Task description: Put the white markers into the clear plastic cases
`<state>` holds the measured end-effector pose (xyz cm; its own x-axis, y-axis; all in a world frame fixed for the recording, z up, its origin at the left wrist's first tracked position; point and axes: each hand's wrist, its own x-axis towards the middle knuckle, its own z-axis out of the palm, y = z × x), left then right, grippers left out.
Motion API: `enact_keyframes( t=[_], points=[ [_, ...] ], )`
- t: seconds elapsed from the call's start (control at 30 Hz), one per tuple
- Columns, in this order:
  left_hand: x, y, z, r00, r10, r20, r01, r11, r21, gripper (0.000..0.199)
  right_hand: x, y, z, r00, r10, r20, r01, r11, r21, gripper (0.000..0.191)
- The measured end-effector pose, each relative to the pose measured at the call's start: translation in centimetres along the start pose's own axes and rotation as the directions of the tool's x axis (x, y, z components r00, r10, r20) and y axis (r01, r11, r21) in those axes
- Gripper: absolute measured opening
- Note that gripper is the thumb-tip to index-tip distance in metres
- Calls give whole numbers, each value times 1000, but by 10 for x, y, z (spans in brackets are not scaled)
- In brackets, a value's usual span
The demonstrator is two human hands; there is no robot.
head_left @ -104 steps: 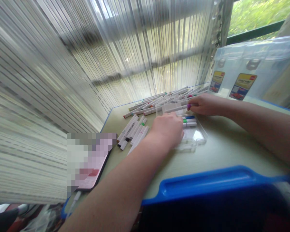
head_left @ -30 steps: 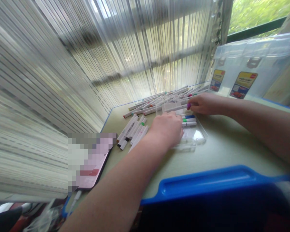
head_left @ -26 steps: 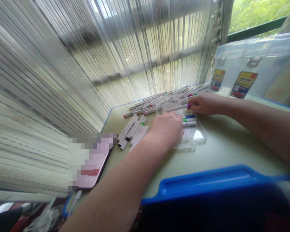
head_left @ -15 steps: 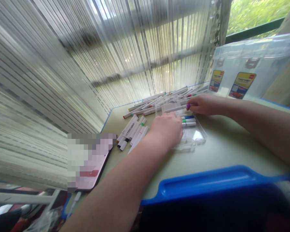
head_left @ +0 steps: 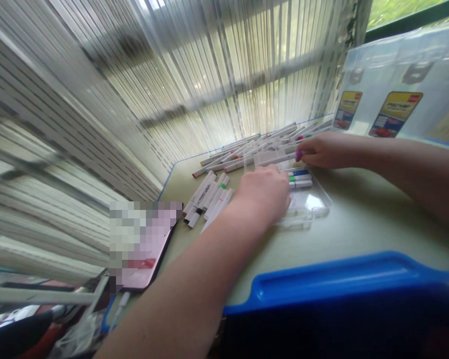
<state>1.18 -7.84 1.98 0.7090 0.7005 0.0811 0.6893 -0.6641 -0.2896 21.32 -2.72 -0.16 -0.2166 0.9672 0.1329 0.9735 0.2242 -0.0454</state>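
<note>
My right hand (head_left: 318, 149) is closed, its fingertips pinching the purple end of a white marker (head_left: 279, 160). The marker lies slantwise over the back part of a clear plastic case (head_left: 307, 203). My left hand (head_left: 265, 192) rests over the left side of that case with its knuckles up; its fingertips are hidden. Just right of my left hand, markers with blue and green bands (head_left: 300, 178) lie in the case. To its left, several white markers (head_left: 209, 197) lie side by side on the table. Behind both hands spreads a loose pile of markers (head_left: 243, 149).
A large clear storage box (head_left: 366, 112) with labels stands at the back right. On the left edge lies a pink-screened tablet (head_left: 153, 249) with a white cable (head_left: 122, 301). The table (head_left: 359, 224) has a blue front rim (head_left: 329, 276). A striped curtain (head_left: 209, 75) hangs behind.
The view has shifted slightly, so the storage box appears larger and higher at the right. Both hands stay at the case, and the right still pinches the purple-ended marker.
</note>
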Motion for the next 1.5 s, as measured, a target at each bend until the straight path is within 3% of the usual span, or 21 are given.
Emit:
enact_keyframes(
  t=[0.23,0.63,1.5],
  points=[
    [-1,0,-1,1000,10,13,-9,1000,-12,32,-1,-1,0,999,-44,10,44,994,-104,30],
    [-1,0,-1,1000,9,6,-9,1000,-15,32,2,4,6,999,-32,-10,32,999,8,30],
    [0,0,0,1000,8,-29,-8,1000,-13,30,-2,-2,1,999,-44,5,44,999,8,29]
  ],
)
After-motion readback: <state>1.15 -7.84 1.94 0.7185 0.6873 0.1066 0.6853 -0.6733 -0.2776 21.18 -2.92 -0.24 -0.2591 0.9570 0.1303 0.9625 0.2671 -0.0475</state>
